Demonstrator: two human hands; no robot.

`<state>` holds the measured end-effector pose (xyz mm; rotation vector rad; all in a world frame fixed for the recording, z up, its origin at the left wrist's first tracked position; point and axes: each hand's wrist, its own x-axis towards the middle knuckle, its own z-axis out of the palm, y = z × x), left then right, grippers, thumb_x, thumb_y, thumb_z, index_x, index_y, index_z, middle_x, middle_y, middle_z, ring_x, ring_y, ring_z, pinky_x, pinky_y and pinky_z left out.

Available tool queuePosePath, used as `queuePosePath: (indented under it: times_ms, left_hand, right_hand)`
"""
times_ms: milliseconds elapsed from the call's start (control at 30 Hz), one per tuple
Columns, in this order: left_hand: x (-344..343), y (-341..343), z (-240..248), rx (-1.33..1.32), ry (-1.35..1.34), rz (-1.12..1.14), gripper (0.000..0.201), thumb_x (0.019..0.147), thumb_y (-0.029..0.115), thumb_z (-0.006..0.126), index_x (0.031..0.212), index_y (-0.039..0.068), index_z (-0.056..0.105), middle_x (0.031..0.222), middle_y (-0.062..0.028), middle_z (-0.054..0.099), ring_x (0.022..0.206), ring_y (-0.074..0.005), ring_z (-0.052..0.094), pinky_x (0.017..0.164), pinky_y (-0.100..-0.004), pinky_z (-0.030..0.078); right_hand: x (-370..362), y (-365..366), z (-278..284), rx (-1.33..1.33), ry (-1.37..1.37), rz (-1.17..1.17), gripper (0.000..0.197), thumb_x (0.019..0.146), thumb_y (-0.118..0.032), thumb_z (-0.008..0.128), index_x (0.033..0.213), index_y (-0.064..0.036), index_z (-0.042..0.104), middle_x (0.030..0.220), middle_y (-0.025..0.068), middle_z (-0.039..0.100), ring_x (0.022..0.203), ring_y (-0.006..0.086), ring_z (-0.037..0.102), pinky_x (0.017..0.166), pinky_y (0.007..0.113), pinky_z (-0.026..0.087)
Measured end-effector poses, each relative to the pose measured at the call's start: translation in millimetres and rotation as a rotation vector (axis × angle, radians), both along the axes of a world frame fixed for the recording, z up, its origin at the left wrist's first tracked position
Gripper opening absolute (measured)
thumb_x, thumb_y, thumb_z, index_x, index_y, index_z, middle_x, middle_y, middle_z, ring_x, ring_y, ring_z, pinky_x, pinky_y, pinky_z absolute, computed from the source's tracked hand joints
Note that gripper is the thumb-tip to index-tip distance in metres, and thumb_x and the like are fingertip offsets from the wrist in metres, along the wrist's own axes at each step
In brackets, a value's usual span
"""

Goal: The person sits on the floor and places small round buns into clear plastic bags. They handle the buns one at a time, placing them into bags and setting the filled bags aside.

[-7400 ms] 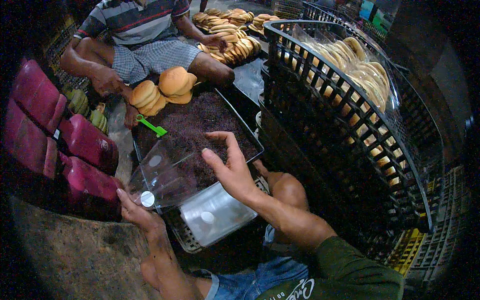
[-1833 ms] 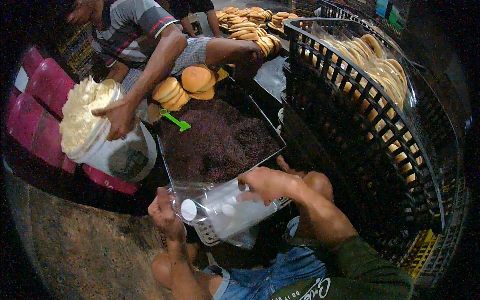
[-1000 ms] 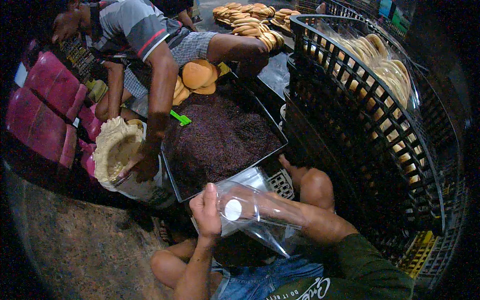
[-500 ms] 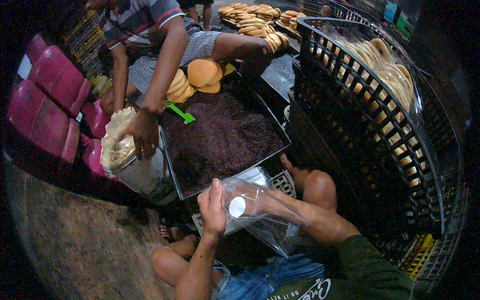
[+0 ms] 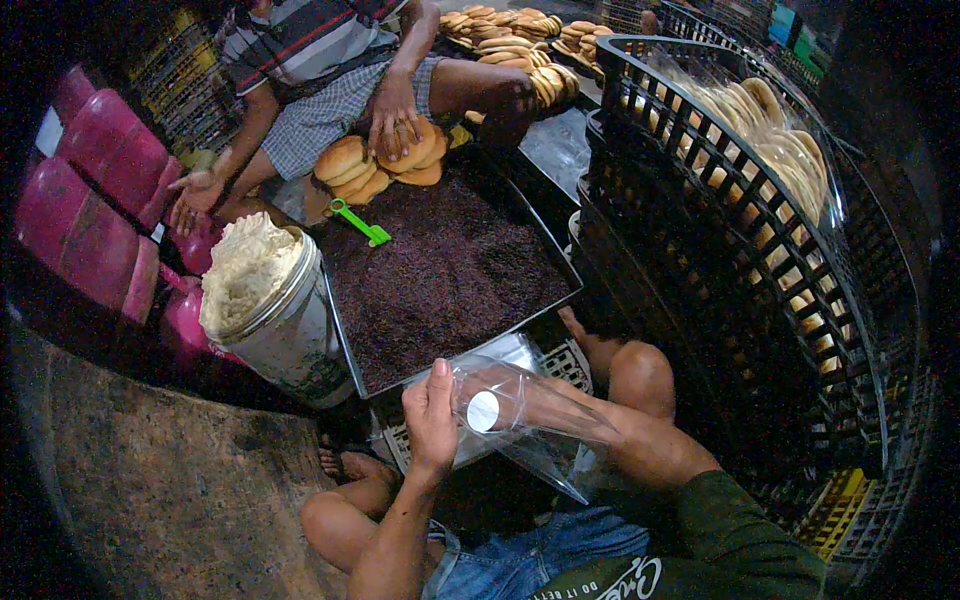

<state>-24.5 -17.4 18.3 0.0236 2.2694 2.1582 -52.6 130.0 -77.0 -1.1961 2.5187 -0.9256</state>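
A clear plastic bag [image 5: 545, 462] with a round white label [image 5: 483, 411] is stretched between my hands, just in front of a metal tray [image 5: 455, 352] spread with dark brown granules. My left hand [image 5: 430, 415] grips the bag's left end, thumb pointing up. Inside the bag is my right hand [image 5: 485, 385], its forearm coming in from the right; the film and glare blur its fingers. A green plastic scoop-like tool [image 5: 360, 222] lies on the granules. Round split buns [image 5: 345, 160] are piled at the tray's far edge, beneath a co-worker's hand [image 5: 398, 125].
Left of the tray stands a white bucket [image 5: 300, 345] of pale cream. Pink chairs [image 5: 90, 225] line the left side, near the co-worker's other hand [image 5: 195, 198]. A tall black crate [image 5: 700, 130] holding bagged buns [image 5: 760, 130] rises at right. More buns [image 5: 505, 45] lie at the back.
The co-worker's hands have left the bucket: one rests on the buns, the other is open beside the chairs. My hands and the bag have shifted slightly right.
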Motion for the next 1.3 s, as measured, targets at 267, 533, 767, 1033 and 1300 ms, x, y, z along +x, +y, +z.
queuePosePath:
  times_ms: [267, 533, 767, 1033, 1300]
  left_hand:
    - [-3.4, -4.8, -9.2, 0.039, 0.015, -0.039, 0.048, 0.104, 0.033, 0.042, 0.062, 0.009, 0.043, 0.060, 0.0045, 0.037, 0.057, -0.0078, 0.031, 0.052, -0.0295, 0.024]
    - [-2.4, -2.9, -11.8, 0.043, -0.022, -0.030, 0.050, 0.105, 0.033, 0.040, 0.061, 0.009, 0.039, 0.060, 0.0053, 0.037, 0.058, -0.0069, 0.032, 0.052, -0.0283, 0.026]
    - [-6.0, 2.9, -4.7, 0.044, -0.016, -0.073, 0.049, 0.105, 0.032, 0.039, 0.063, 0.009, 0.041, 0.060, 0.0050, 0.038, 0.058, -0.0067, 0.033, 0.052, -0.0278, 0.028]
    - [0.8, -6.0, -1.4, 0.026, -0.002, -0.078, 0.048, 0.105, 0.033, 0.039, 0.066, 0.007, 0.046, 0.064, 0.0059, 0.043, 0.062, -0.0050, 0.035, 0.055, -0.0261, 0.033]
    - [-0.5, -2.5, 0.2, 0.072, -0.005, -0.063, 0.049, 0.105, 0.036, 0.041, 0.063, 0.010, 0.044, 0.061, 0.0072, 0.041, 0.058, -0.0052, 0.032, 0.051, -0.0266, 0.026]
  right_hand:
    - [2.9, -0.2, -58.9, -0.491, -0.184, -0.108, 0.017, 0.080, -0.017, 0.065, 0.093, -0.0064, 0.063, 0.091, 0.0144, 0.066, 0.086, 0.0326, 0.065, 0.075, 0.041, 0.052]
    - [-2.4, 4.3, -94.5, -0.528, -0.426, 0.071, 0.048, 0.096, -0.031, 0.050, 0.134, -0.0032, 0.041, 0.135, 0.0128, 0.048, 0.122, 0.0232, 0.051, 0.102, 0.035, 0.042]
    - [-10.4, 17.1, -101.4, -0.378, -0.290, -0.051, 0.034, 0.093, -0.022, 0.056, 0.123, -0.0092, 0.051, 0.121, 0.0093, 0.056, 0.110, 0.0228, 0.055, 0.095, 0.035, 0.045]
    - [3.1, 6.4, 91.9, -0.124, -0.410, -0.002, 0.028, 0.088, -0.020, 0.058, 0.112, -0.0066, 0.061, 0.113, 0.0159, 0.063, 0.106, 0.0328, 0.060, 0.093, 0.041, 0.048]
    - [-8.2, -3.2, -15.6, 0.035, 0.159, -0.027, 0.057, 0.081, -0.030, 0.066, 0.131, -0.0091, 0.049, 0.136, 0.0171, 0.050, 0.125, 0.0363, 0.049, 0.108, 0.045, 0.038]
